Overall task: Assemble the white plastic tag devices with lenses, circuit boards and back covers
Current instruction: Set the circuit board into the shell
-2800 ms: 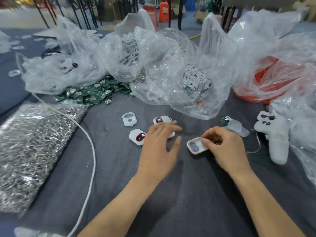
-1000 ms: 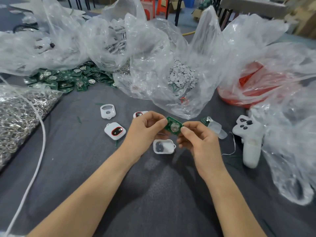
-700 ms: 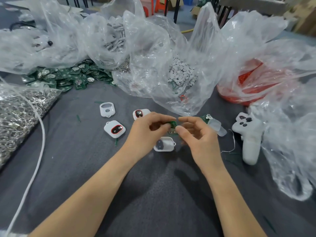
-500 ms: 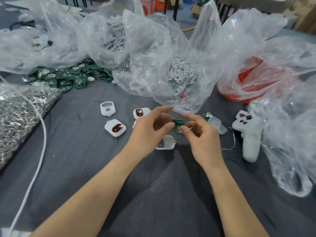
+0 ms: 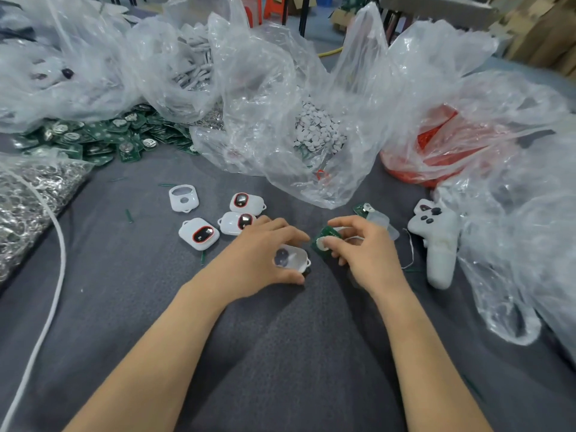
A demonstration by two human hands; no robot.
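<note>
Our left hand curls round the open white shell on the grey cloth. Our right hand pinches a green circuit board just beside it. The clear bag behind holds white discs; the left bag holds metal rings.

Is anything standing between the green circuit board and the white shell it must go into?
Nothing visible does. The right hand pinches the circuit board right beside the white shell, which the left hand holds by its edges, cavity uncovered.
</note>
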